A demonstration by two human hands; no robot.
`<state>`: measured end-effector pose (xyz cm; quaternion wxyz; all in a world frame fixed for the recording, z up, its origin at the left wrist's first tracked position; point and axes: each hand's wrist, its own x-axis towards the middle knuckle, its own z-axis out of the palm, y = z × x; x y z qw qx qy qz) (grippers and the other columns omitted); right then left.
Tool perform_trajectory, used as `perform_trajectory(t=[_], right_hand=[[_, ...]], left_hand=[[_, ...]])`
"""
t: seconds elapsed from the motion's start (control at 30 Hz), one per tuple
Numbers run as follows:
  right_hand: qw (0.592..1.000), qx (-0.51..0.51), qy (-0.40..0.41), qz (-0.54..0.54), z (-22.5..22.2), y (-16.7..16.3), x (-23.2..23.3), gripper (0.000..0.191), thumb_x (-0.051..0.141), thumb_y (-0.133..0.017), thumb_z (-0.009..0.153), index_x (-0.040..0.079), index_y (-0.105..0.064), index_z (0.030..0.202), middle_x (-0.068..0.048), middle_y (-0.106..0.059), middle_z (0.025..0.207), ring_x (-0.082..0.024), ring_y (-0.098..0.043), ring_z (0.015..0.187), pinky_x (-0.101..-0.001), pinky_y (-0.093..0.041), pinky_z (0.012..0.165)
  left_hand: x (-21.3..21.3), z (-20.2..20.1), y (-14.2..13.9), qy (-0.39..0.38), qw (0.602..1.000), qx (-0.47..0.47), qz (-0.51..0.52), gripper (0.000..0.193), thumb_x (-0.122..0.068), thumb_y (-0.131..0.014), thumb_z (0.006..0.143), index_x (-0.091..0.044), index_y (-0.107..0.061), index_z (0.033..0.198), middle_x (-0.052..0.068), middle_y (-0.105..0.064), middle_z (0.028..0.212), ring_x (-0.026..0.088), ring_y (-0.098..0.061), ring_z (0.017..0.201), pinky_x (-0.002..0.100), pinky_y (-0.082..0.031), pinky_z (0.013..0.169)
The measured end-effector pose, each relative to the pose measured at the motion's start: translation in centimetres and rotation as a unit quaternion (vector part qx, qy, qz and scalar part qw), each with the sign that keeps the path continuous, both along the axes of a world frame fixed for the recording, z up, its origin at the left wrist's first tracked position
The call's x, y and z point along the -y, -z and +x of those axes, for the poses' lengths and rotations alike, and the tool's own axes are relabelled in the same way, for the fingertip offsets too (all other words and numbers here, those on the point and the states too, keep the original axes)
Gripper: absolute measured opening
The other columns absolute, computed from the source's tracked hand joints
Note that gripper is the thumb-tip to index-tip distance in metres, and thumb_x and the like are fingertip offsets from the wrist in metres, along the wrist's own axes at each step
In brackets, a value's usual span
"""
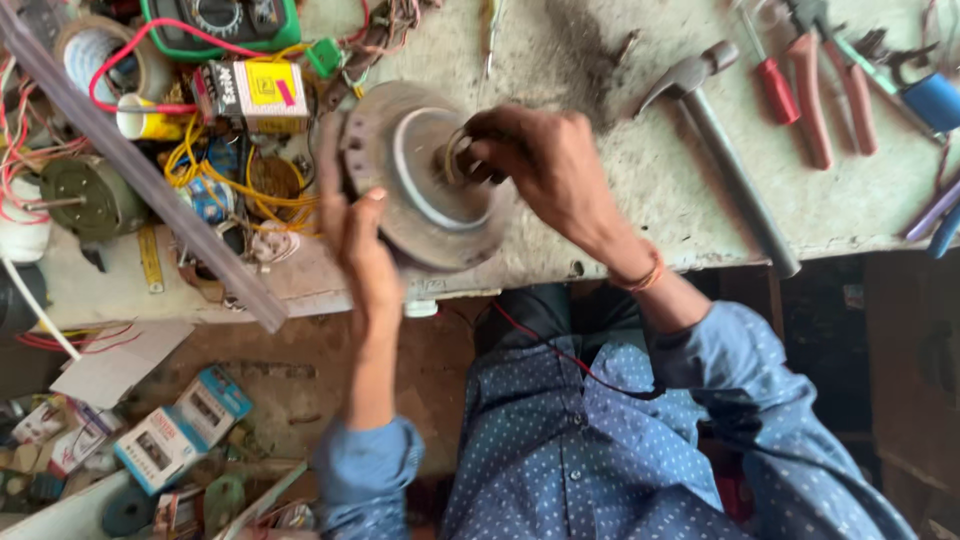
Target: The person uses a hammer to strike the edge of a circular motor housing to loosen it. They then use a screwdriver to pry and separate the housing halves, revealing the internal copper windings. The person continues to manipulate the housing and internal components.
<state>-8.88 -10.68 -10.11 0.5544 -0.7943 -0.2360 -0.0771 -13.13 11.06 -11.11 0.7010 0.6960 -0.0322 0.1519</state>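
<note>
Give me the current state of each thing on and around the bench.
Round motor housing: tilted on edge at the bench edge, held.
Left hand: gripping the housing rim.
Right hand: fingers at the central hub.
Hammer: lying flat, untouched.
Red-handled pliers: lying flat on bench.
Multimeter: lying among wires.

Yellow-labelled box (pixel 262 93); blue-white cartons (pixel 180 430)
</note>
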Motion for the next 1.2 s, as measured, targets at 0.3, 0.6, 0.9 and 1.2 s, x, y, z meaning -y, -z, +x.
perform_trajectory(t=[0.3,0.6,0.9,1.2], right_hand=[[0.976,0.057,0.029,-0.207,0.5,-1.3,5.3,0.031,0.01,-0.07,0.1,0.001,-0.065,0.129,-0.017,-0.076,0.11,-0.03,-0.075,0.091,-0.0392,-0.059,0.075],[0.967,0.106,0.047,-0.225,0.8,2.1,4.6,0.079,0.039,-0.09,0.073,-0.002,-0.061,0.134,-0.021,-0.057,0.136,-0.038,-0.05,0.129,-0.0478,-0.041,0.113],[0.974,0.071,-0.136,-0.167,5.1,1.0,6.4,0.049,0.021,-0.085,0.082,0.001,-0.072,0.124,-0.012,-0.065,0.134,-0.033,-0.065,0.126,-0.0423,-0.054,0.109],[0.937,0.124,0.181,-0.273,-0.5,2.8,1.8,0.052,0.036,-0.088,0.086,-0.001,-0.063,0.11,-0.018,-0.056,0.108,-0.037,-0.053,0.103,-0.0485,-0.045,0.092]], left_hand=[[6.3,4.2,8.9,0.041,0.989,-0.026,-0.139,0.079,-0.016,-0.048,0.08,0.007,-0.04,0.156,0.021,-0.044,0.162,0.03,-0.038,0.155,0.041,-0.022,0.133],[6.0,4.5,9.3,0.047,0.99,-0.038,-0.124,0.069,-0.042,-0.05,0.104,0.002,-0.042,0.156,0.017,-0.044,0.16,0.029,-0.039,0.153,0.042,-0.025,0.13],[5.8,4.5,8.2,0.059,0.99,-0.048,-0.121,0.07,-0.05,-0.047,0.107,0.001,-0.043,0.154,0.017,-0.047,0.158,0.029,-0.042,0.15,0.042,-0.028,0.128],[5.9,4.8,8.8,0.053,0.991,-0.044,-0.112,0.074,-0.053,-0.048,0.106,0.002,-0.042,0.156,0.019,-0.048,0.159,0.029,-0.042,0.151,0.042,-0.026,0.129]])
